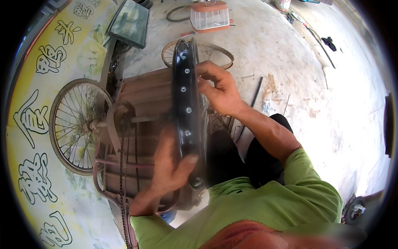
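Note:
A black bicycle wheel rim (185, 99) stands upright in front of me, edge toward me. A row of small bright metal pieces sits in the holes along its channel. My left hand (172, 162) grips the lower part of the rim, its thumb across the edge; the fingers are partly blurred. My right hand (217, 87) is closed at the upper right side of the rim, thumb and forefinger bent close together. Whatever lies between those fingertips is hidden by the hand and rim.
A rusty cargo tricycle (145, 95) lies behind the rim, with a spoked wheel (81, 126) at the left and a hanging chain (122, 178). Farther off are a bare rim (226, 54), a crate (209, 17) and a glass panel (130, 24). A dark rod (257, 91) lies on the floor.

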A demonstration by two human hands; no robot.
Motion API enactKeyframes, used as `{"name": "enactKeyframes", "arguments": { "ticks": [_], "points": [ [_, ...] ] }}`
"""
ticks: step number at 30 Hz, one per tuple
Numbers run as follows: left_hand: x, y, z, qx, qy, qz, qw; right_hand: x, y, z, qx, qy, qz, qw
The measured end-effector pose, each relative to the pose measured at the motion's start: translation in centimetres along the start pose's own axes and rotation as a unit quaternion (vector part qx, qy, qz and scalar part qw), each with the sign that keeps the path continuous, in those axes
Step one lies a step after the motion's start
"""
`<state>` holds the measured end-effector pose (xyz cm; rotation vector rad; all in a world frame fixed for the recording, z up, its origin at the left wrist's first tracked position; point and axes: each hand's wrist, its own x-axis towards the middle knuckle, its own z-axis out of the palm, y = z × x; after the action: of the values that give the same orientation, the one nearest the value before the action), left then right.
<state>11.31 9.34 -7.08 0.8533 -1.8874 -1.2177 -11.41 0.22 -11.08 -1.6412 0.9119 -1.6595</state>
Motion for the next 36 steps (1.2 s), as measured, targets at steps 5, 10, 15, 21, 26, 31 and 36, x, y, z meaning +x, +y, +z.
{"name": "enactKeyframes", "arguments": {
  "ticks": [5,10,15,21,26,31,36],
  "points": [
    [0.1,0.1,0.3,-0.018,-0.003,0.000,1.000,0.7,0.1,-0.4,0.025,-0.018,0.004,1.000],
    [0.1,-0.2,0.2,-0.019,-0.006,0.006,1.000,1.4,1.7,-0.3,0.108,-0.043,0.032,0.993],
    [0.4,0.1,-0.4,0.007,-0.017,0.011,1.000,1.3,2.4,0.5,0.080,-0.005,-0.027,0.996],
    [-0.1,-1.5,-0.3,0.037,0.042,0.085,0.995,3.2,2.5,0.2,0.052,0.035,0.085,0.994],
    [0.0,-1.1,-1.1,0.070,0.001,0.046,0.996,2.8,1.9,0.5,-0.037,0.100,0.052,0.993],
    [0.0,-1.0,-0.9,0.053,0.012,0.052,0.997,0.9,0.6,0.2,-0.023,0.013,-0.008,1.000],
    [0.2,-0.6,-1.0,0.043,0.000,0.035,0.998,0.3,1.2,-0.8,0.195,-0.100,0.123,0.968]
  ]
}}
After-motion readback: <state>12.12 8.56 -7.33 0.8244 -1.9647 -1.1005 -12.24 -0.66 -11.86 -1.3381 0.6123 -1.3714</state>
